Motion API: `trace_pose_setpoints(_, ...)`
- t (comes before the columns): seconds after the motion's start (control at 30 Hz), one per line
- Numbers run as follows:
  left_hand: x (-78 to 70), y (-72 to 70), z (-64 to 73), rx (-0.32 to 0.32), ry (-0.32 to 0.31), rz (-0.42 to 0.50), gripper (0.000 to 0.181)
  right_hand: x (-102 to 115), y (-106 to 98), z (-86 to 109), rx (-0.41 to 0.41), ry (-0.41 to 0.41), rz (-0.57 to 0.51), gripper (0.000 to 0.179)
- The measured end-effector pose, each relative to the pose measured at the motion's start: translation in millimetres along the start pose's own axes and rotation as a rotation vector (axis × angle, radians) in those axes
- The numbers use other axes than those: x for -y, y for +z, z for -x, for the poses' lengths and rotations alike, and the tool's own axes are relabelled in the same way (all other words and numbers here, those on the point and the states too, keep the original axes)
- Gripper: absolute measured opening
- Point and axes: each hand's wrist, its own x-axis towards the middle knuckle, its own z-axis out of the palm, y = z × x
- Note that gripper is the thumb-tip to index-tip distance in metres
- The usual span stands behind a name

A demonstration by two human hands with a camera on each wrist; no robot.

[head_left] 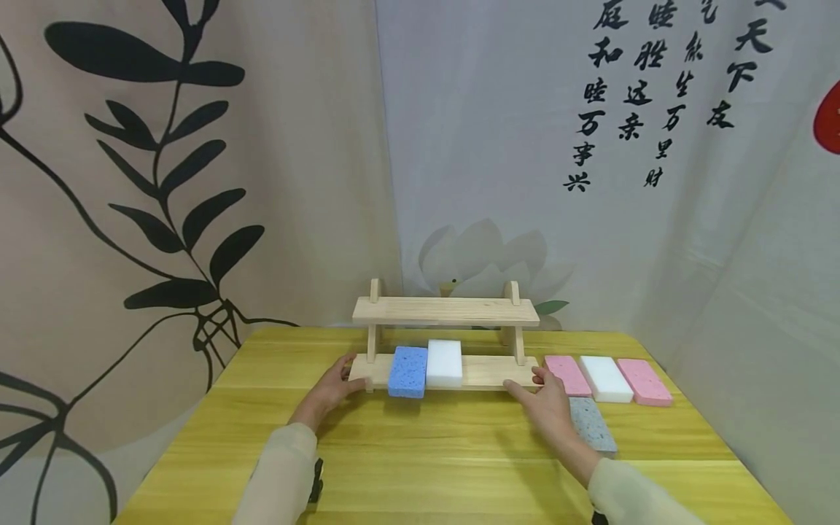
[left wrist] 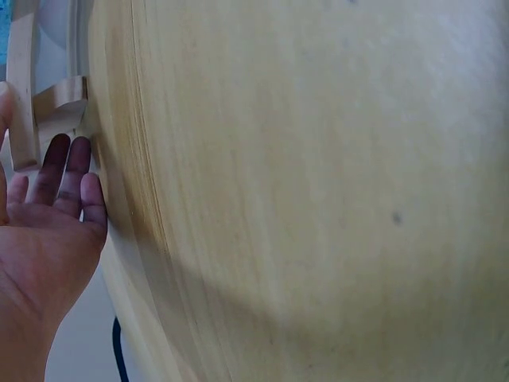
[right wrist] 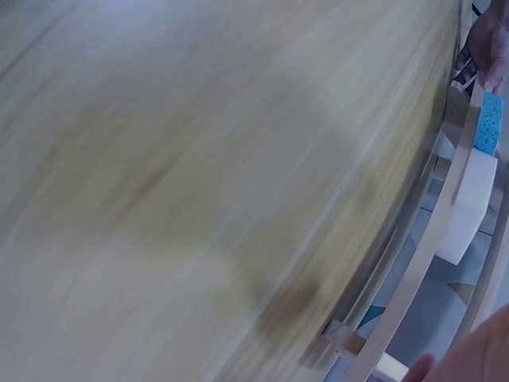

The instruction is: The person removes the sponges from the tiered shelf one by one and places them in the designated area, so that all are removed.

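A two-tier wooden rack stands toward the back of the table. On its lower shelf a blue speckled sponge and a white sponge block stand side by side, the blue one sticking out past the front edge. My left hand holds the left end of that shelf, thumb in front; in the left wrist view its fingers reach beyond the shelf's end. At the opposite end, my right hand grips the shelf the same way. Only part of the right hand shows in the right wrist view.
Right of the rack lie a pink sponge, a white block and another pink sponge in a row. A grey speckled sponge lies before them, beside my right wrist. Printed curtains hang behind the wooden table.
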Motion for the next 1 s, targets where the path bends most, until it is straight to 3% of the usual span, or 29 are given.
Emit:
trace_pose_setpoints(0.7,0.2,0.3,-0.5,-0.008,-0.016,-0.009,0.082,30,49,-2.9,-0.069,-0.082,0.016,0.076)
trace_pose_setpoints(1.0,1.0,0.0,-1.3,-0.006,-0.021,0.002,0.083,37,74,-4.7,-0.061,-0.063,0.03,0.081)
